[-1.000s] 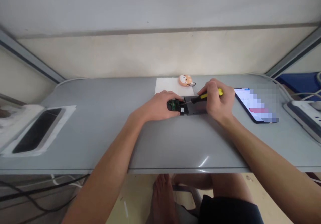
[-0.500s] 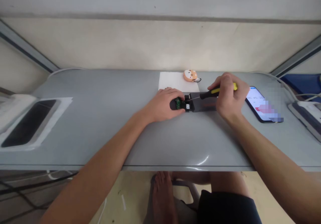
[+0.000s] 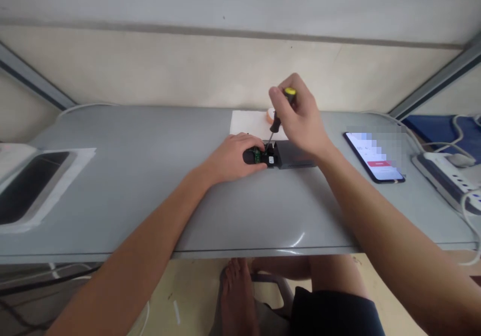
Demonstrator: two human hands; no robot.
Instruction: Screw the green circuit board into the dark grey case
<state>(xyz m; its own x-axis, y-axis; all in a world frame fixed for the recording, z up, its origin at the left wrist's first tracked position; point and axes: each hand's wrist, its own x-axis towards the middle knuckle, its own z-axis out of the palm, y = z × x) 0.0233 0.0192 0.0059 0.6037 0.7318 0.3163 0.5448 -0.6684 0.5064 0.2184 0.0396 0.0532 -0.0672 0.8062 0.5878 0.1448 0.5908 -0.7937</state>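
A small dark device (image 3: 291, 155) lies on the grey table (image 3: 158, 175), its left end opened to show a green circuit board (image 3: 257, 155). My left hand (image 3: 233, 156) is closed over that opened end and holds it down. My right hand (image 3: 298, 118) is raised above the device and grips a screwdriver (image 3: 278, 118) with a black and yellow handle. The screwdriver stands nearly upright, its tip down at the opened part beside my left fingers.
A white paper sheet (image 3: 246, 122) and a small orange animal-face charm (image 3: 269, 115) lie behind the device. A lit phone (image 3: 372, 155) lies to the right, a power strip (image 3: 447, 175) with cables further right. A dark screen in white wrapping (image 3: 33, 185) sits at the left.
My right hand has risen and swung the screwdriver from lying almost flat over the device to nearly upright. My left hand stays on the device's open end.
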